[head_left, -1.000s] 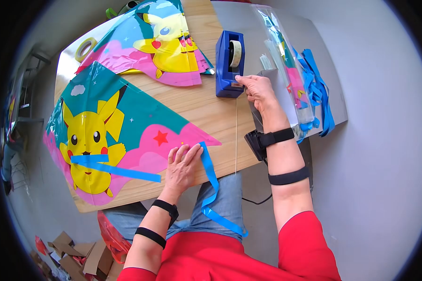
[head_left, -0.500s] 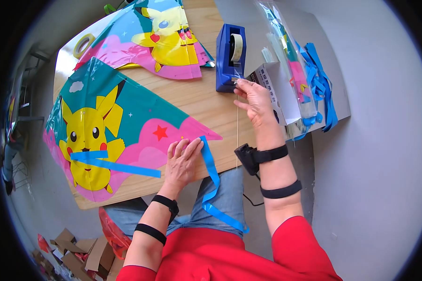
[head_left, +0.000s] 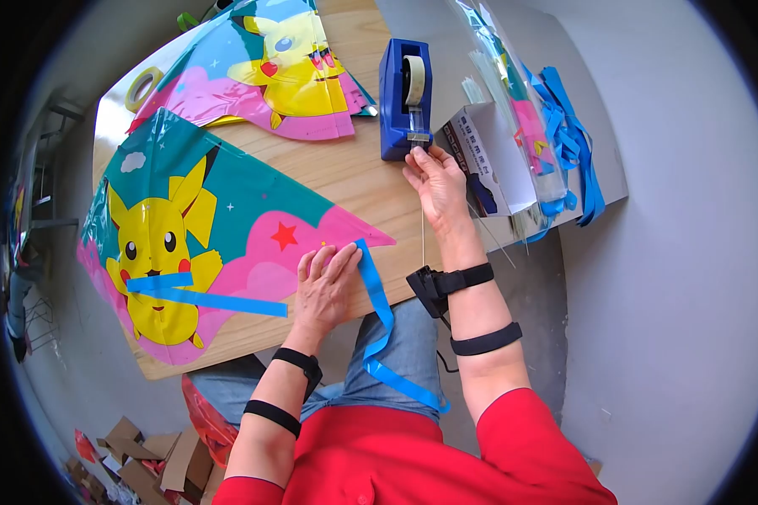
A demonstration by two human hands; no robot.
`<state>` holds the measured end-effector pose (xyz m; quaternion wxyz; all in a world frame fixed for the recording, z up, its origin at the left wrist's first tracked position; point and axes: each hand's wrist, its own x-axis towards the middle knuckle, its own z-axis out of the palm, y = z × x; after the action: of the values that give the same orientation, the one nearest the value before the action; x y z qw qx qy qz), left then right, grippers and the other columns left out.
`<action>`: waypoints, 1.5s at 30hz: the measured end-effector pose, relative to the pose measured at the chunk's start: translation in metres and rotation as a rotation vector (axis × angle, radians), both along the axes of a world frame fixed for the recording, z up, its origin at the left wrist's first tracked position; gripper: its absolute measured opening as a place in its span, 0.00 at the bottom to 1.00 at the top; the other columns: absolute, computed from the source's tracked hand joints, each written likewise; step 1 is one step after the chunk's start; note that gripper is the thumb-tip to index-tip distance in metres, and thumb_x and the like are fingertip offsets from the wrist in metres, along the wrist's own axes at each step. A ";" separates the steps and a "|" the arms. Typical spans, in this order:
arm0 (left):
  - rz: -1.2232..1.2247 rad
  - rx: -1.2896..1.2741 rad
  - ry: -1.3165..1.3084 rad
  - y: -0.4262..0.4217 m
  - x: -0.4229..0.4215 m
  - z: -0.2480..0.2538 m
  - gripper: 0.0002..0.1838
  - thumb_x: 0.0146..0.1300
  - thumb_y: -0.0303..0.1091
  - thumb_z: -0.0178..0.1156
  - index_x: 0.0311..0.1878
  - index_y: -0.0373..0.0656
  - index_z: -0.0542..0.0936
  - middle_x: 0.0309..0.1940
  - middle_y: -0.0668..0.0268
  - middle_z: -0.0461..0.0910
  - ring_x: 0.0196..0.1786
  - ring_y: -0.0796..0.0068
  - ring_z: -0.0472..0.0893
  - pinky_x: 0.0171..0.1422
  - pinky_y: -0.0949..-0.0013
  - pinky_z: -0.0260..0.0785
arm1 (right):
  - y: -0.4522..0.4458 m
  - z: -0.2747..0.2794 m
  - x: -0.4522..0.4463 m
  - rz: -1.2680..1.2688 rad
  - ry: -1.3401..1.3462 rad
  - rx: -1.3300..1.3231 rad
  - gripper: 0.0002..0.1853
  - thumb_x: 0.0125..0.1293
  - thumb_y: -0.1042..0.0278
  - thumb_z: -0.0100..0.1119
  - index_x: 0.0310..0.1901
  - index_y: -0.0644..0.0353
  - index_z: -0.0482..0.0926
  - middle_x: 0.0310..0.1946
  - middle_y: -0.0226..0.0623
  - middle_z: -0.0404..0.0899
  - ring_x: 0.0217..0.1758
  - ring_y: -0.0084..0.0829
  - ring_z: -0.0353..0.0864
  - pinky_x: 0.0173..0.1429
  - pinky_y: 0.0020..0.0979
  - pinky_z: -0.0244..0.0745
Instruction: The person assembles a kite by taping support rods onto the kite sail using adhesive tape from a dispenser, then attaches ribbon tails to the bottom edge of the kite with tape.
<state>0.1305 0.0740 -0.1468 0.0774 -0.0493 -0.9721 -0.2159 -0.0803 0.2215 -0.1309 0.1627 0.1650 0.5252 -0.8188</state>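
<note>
A teal and pink kite sheet [head_left: 253, 202] with a yellow cartoon figure lies on the wooden table [head_left: 354, 185]. My left hand [head_left: 322, 286] presses its lower right edge, fingers laid over a blue ribbon [head_left: 376, 307] that hangs past the table edge onto my lap. At the front of the blue tape dispenser [head_left: 405, 101], my right hand [head_left: 440, 181] pinches the end of the clear tape [head_left: 416, 135] between thumb and fingertips. Another piece of blue ribbon [head_left: 227, 301] lies folded across the kite's figure.
More printed kite sheets [head_left: 286, 76] are piled at the back, beside a tape roll [head_left: 143, 89]. On the right are an open box [head_left: 497, 160], a clear bag with a folded kite [head_left: 526, 126] and bundled blue ribbons [head_left: 577, 143]. Cardboard boxes [head_left: 185, 463] lie on the floor.
My right hand has shifted slightly left and down at the dispenser's front, its fingers now more closed on the tape. The box beside it has come into fuller view. My left hand stays on the kite.
</note>
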 end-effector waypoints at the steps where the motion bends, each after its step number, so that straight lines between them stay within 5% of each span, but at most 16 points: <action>1: -0.004 0.002 -0.001 0.000 0.001 -0.001 0.31 0.50 0.25 0.56 0.63 0.48 0.76 0.65 0.72 0.71 0.66 0.64 0.67 0.74 0.56 0.52 | 0.001 0.004 0.005 0.006 -0.017 0.043 0.29 0.58 0.69 0.73 0.58 0.62 0.67 0.44 0.31 0.78 0.47 0.26 0.78 0.58 0.40 0.71; 11: -0.007 -0.036 0.004 0.002 0.000 -0.003 0.31 0.50 0.26 0.56 0.62 0.48 0.76 0.65 0.73 0.71 0.65 0.65 0.67 0.73 0.57 0.53 | -0.006 0.027 0.017 -0.073 -0.177 0.036 0.15 0.61 0.54 0.70 0.43 0.52 0.81 0.42 0.23 0.77 0.47 0.22 0.74 0.65 0.44 0.58; 20: -0.005 -0.042 0.005 0.002 0.000 -0.001 0.32 0.49 0.26 0.56 0.62 0.49 0.76 0.64 0.73 0.72 0.65 0.65 0.67 0.73 0.58 0.53 | -0.012 0.015 0.012 -0.075 -0.057 0.126 0.12 0.61 0.59 0.68 0.44 0.53 0.82 0.43 0.25 0.80 0.54 0.23 0.73 0.70 0.59 0.48; 29: -0.005 -0.027 -0.002 0.001 0.000 -0.002 0.31 0.50 0.26 0.56 0.63 0.49 0.76 0.65 0.73 0.71 0.66 0.65 0.67 0.73 0.57 0.53 | -0.008 0.007 0.020 -0.053 -0.001 0.041 0.12 0.65 0.62 0.64 0.47 0.55 0.80 0.48 0.27 0.80 0.60 0.25 0.71 0.73 0.61 0.42; 32: -0.005 -0.024 -0.004 0.002 0.000 -0.003 0.31 0.50 0.25 0.55 0.62 0.49 0.76 0.65 0.73 0.71 0.66 0.65 0.67 0.73 0.57 0.53 | -0.007 -0.006 0.022 -0.022 0.017 0.002 0.09 0.68 0.63 0.61 0.46 0.56 0.80 0.47 0.28 0.80 0.60 0.25 0.72 0.75 0.55 0.44; 38: -0.003 -0.015 -0.004 0.001 -0.001 0.000 0.31 0.49 0.24 0.56 0.62 0.48 0.76 0.65 0.73 0.71 0.66 0.65 0.67 0.73 0.57 0.53 | -0.020 -0.012 0.009 -0.066 0.084 0.212 0.09 0.69 0.65 0.61 0.42 0.62 0.78 0.43 0.35 0.81 0.48 0.25 0.80 0.56 0.39 0.74; 41: -0.001 -0.008 -0.019 0.003 0.000 0.002 0.31 0.51 0.25 0.56 0.63 0.49 0.76 0.65 0.74 0.71 0.66 0.66 0.67 0.74 0.58 0.52 | -0.028 -0.014 -0.001 -0.076 0.089 0.404 0.10 0.67 0.66 0.62 0.41 0.65 0.77 0.39 0.37 0.81 0.40 0.26 0.82 0.47 0.35 0.78; 45: -0.001 -0.039 -0.031 0.002 0.002 0.000 0.30 0.54 0.27 0.56 0.64 0.51 0.75 0.65 0.76 0.70 0.67 0.67 0.66 0.75 0.59 0.51 | -0.033 -0.002 -0.002 -0.099 0.000 0.397 0.11 0.65 0.68 0.61 0.41 0.68 0.76 0.36 0.38 0.81 0.39 0.30 0.83 0.49 0.41 0.79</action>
<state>0.1322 0.0756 -0.1472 0.0615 -0.0479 -0.9772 -0.1977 -0.0827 0.1889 -0.1332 0.0865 0.2195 0.6677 -0.7060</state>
